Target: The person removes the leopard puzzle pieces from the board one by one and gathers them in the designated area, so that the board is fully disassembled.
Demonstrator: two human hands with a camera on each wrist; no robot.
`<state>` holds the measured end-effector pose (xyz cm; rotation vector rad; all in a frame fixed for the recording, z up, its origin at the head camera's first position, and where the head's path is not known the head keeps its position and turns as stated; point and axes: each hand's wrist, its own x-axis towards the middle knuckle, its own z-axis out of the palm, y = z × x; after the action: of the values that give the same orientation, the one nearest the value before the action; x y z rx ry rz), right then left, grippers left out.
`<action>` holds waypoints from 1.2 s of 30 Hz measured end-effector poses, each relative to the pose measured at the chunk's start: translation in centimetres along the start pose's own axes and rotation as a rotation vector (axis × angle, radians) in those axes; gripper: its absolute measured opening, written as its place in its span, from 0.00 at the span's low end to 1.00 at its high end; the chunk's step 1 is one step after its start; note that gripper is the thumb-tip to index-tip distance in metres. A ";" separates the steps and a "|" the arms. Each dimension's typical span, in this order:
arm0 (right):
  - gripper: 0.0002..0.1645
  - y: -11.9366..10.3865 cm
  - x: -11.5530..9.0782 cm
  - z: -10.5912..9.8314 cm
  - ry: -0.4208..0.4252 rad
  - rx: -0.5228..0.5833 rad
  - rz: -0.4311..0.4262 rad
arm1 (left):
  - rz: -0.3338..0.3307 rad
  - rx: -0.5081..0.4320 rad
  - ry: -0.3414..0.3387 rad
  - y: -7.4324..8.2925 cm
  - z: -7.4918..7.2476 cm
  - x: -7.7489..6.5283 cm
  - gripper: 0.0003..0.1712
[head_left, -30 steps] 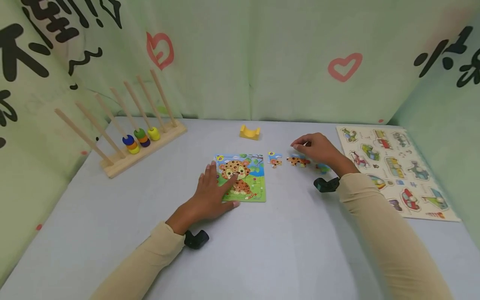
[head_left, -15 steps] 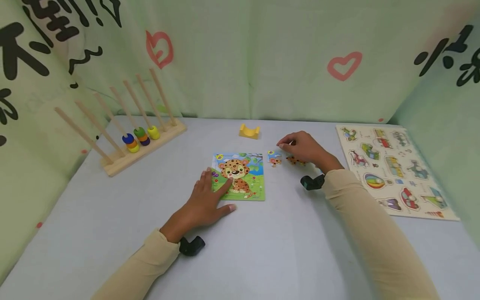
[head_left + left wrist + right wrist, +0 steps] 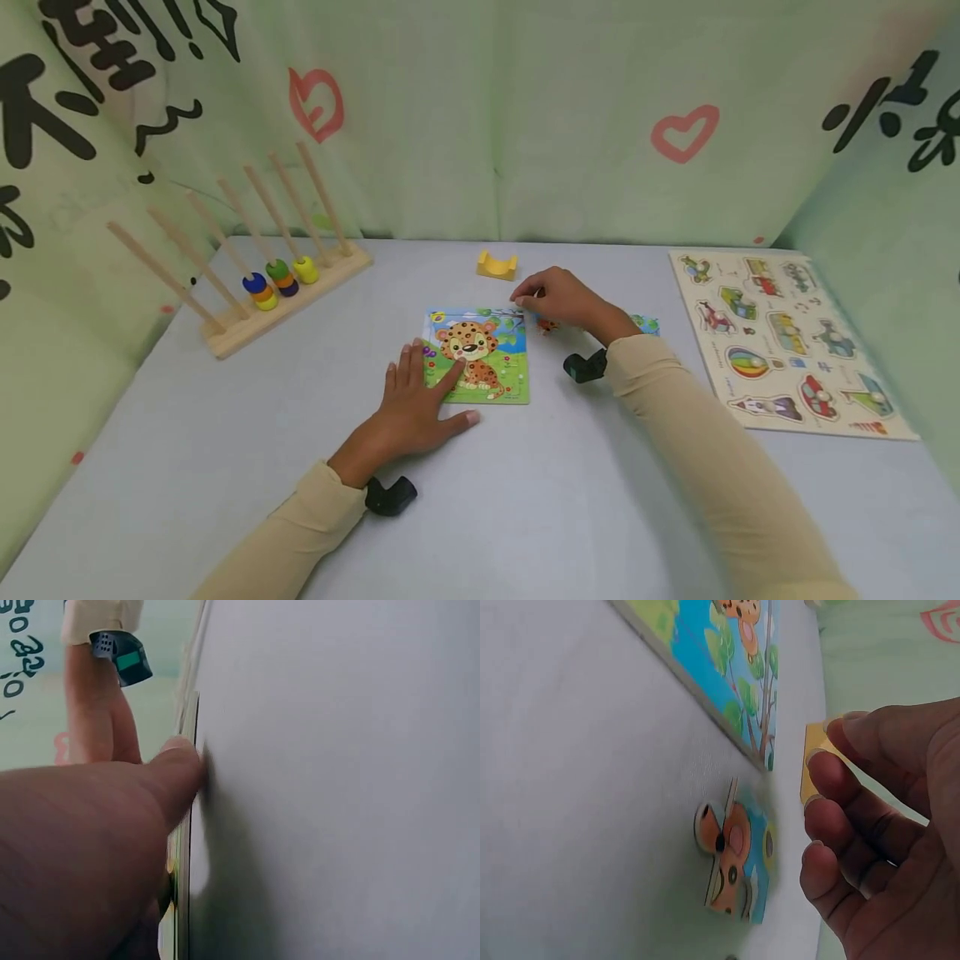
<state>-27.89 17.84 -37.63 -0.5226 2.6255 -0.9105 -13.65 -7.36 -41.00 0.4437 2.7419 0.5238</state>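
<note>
Beige sleeves (image 3: 712, 458) run in from the near side of the desk (image 3: 525, 533), each with a small black wrist camera (image 3: 390, 497) at its cuff. At the end of the closer arm, the left hand (image 3: 411, 417) lies low, palm down, its fingers straight and fanned, grasping nothing. Its thumb points out to the right, just off the near edge of the leopard puzzle (image 3: 502, 354), while the index finger reaches over the picture and the other fingertips lie by its left edge. That puzzle lies flat near mid-desk. Above its far right corner hangs the right hand (image 3: 562, 296), the forearm stretched long and diagonal. The fingers there bend in a loose curl, and I see nothing held between them. Close below, right beside the puzzle, a leopard-face piece (image 3: 735, 859) lies loose; farther right a blue-green piece (image 3: 647, 323) peeks out, partly hidden by the arm. Off to the right lies a large picture board (image 3: 712, 287); to the left, a wooden peg rack (image 3: 288, 304) carries coloured rings (image 3: 278, 269). Near the back sits a yellow curved block (image 3: 495, 268), before a pale green curtain (image 3: 450, 167) bearing red hearts (image 3: 714, 121).
</note>
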 end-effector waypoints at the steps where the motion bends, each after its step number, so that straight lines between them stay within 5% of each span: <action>1: 0.13 -0.3 0.1 0.2 -0.009 0.013 0.002 | -0.001 0.007 -0.004 0.0 0.1 0.0 0.47; 11: 0.15 -2.4 0.7 1.5 -0.013 0.100 -0.052 | 0.007 -0.003 -0.026 -0.1 0.1 0.1 0.48; 21: 0.16 -3.2 1.9 2.9 -0.105 0.261 -0.060 | 0.017 -0.010 -0.014 -0.3 0.2 0.2 0.48; 36: 0.19 -4.6 2.3 4.3 -0.137 0.256 -0.054 | 0.023 -0.027 -0.040 -0.6 0.3 0.2 0.48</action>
<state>-27.13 11.20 -38.33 -0.5689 2.3389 -1.1629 -13.87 -7.72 -41.51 0.4746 2.6912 0.5518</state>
